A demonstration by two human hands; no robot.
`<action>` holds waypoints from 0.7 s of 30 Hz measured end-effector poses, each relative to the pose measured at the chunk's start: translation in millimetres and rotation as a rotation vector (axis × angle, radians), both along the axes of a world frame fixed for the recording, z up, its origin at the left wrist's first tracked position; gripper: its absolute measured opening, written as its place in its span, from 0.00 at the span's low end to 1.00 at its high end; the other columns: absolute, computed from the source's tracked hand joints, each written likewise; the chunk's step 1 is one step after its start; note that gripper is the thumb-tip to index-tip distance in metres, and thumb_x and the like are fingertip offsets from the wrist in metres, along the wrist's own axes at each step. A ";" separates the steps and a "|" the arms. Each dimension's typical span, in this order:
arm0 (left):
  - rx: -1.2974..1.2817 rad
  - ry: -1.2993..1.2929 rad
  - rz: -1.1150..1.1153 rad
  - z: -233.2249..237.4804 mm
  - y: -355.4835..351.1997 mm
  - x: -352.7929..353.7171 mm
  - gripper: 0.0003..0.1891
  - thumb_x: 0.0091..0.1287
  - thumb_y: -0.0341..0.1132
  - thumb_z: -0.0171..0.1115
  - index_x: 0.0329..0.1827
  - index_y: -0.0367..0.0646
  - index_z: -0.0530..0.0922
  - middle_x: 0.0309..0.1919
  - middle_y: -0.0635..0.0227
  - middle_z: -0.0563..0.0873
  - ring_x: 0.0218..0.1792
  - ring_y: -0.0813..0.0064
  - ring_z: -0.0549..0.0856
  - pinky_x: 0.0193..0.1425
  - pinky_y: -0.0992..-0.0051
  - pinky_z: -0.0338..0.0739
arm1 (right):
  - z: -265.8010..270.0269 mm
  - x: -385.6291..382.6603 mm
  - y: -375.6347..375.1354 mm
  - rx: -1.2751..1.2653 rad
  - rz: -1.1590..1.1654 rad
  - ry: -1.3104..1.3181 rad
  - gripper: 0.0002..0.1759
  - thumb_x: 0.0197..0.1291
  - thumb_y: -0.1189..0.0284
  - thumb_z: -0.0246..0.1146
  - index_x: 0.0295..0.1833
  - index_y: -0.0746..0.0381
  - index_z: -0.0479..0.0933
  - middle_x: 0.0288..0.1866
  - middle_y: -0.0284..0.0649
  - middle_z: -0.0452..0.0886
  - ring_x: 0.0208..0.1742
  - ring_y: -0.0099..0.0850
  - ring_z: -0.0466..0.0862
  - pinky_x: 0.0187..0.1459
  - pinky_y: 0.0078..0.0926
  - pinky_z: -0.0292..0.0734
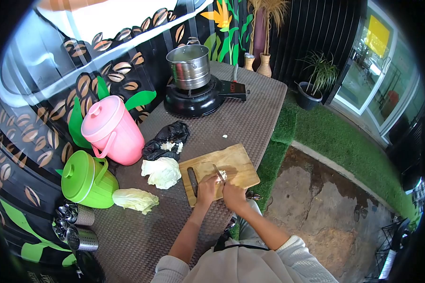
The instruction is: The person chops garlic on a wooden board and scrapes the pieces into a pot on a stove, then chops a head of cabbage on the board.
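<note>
The right hand (233, 194) is closed around a knife (216, 169), its handle hidden in the fist and its narrow blade slanting up and left over a wooden cutting board (238, 162). The left hand (206, 189) is bent over the board just beside the blade, its fingertips close to a small heap of pale chopped pieces (222, 176); whether it pinches any of them cannot be told. The board lies aslant at the right edge of the brown textured bench (137, 236), with a long dark slot near its left end. Left of the board, near it, sits a pale leafy head (161, 172), with a crumpled black bag (177, 134) just above it holding whitish bits. A longer, yellowish leafy head (136, 200) rests further down and left, beside a lidded green container (87, 181). A lidded pink container (112, 129) stands above that one, along the bench's left edge. Toward the bench's lower left corner are two metal holders (83, 238) with utensils. Near the top edge, a steel pot (189, 66) sits upright on a black portable stove (193, 101), and a tiny white scrap (225, 136) lies between the stove and the board.
</note>
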State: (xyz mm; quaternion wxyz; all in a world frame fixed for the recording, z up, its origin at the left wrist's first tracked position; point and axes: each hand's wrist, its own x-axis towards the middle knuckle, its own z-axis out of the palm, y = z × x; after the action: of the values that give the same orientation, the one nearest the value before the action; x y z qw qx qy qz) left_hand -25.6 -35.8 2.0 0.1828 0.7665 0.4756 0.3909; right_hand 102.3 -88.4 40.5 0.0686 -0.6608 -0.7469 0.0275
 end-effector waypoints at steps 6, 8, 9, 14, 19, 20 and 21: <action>0.001 -0.185 -0.038 -2.2 0.4 0.7 0.09 0.60 0.22 0.59 0.42 0.31 0.83 0.43 0.54 0.85 0.44 0.55 0.84 0.49 0.67 0.81 | -24.3 -14.2 3.4 -0.008 -0.176 0.065 0.11 0.61 0.70 0.56 0.43 0.67 0.71 0.24 0.44 0.84 0.25 0.43 0.87 0.27 0.35 0.83; 0.043 -0.141 -0.056 -0.1 -0.3 -0.6 0.09 0.60 0.21 0.60 0.43 0.30 0.83 0.43 0.53 0.85 0.44 0.55 0.84 0.49 0.67 0.81 | -18.5 -3.3 11.0 -0.006 -0.145 0.106 0.11 0.60 0.71 0.55 0.44 0.68 0.71 0.24 0.45 0.84 0.27 0.44 0.87 0.28 0.37 0.83; 0.088 -0.101 -0.065 2.8 0.5 -0.4 0.09 0.60 0.21 0.60 0.43 0.29 0.82 0.43 0.53 0.85 0.44 0.56 0.84 0.49 0.67 0.81 | -11.9 2.9 12.6 0.019 -0.069 0.101 0.11 0.60 0.72 0.55 0.44 0.68 0.71 0.24 0.45 0.84 0.27 0.44 0.87 0.28 0.37 0.83; 0.096 -0.064 -0.028 3.9 0.6 -2.0 0.09 0.59 0.21 0.61 0.42 0.30 0.83 0.41 0.53 0.86 0.44 0.56 0.84 0.49 0.66 0.80 | 6.0 -12.2 -3.5 -0.070 -0.109 0.143 0.11 0.59 0.73 0.57 0.44 0.68 0.70 0.27 0.48 0.84 0.29 0.45 0.87 0.31 0.38 0.83; 0.020 -0.148 -0.029 -1.7 1.4 -1.9 0.08 0.59 0.22 0.63 0.40 0.31 0.84 0.41 0.54 0.86 0.45 0.57 0.83 0.48 0.65 0.79 | -12.4 -17.4 1.2 -0.103 -0.198 0.129 0.12 0.62 0.69 0.55 0.42 0.68 0.72 0.27 0.48 0.84 0.33 0.45 0.88 0.35 0.39 0.84; 0.032 -0.154 -0.019 -2.7 0.7 -0.5 0.08 0.59 0.23 0.63 0.41 0.32 0.84 0.41 0.54 0.86 0.44 0.57 0.83 0.48 0.65 0.79 | -11.6 -13.8 5.4 -0.105 -0.201 0.131 0.12 0.62 0.69 0.55 0.42 0.68 0.72 0.27 0.48 0.84 0.33 0.45 0.88 0.35 0.39 0.84; 0.047 -0.161 -0.009 0.4 0.8 1.1 0.08 0.59 0.24 0.63 0.41 0.32 0.84 0.41 0.55 0.86 0.44 0.57 0.83 0.48 0.65 0.79 | -8.1 -8.5 11.5 -0.118 -0.165 0.169 0.12 0.60 0.70 0.57 0.43 0.68 0.71 0.29 0.50 0.84 0.33 0.46 0.88 0.36 0.40 0.83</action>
State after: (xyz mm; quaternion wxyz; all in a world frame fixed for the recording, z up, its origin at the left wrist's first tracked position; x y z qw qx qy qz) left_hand -24.5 -34.9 2.3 0.2045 0.7387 0.4467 0.4615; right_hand 93.8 -76.9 32.4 0.0943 -0.7184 -0.6784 0.1215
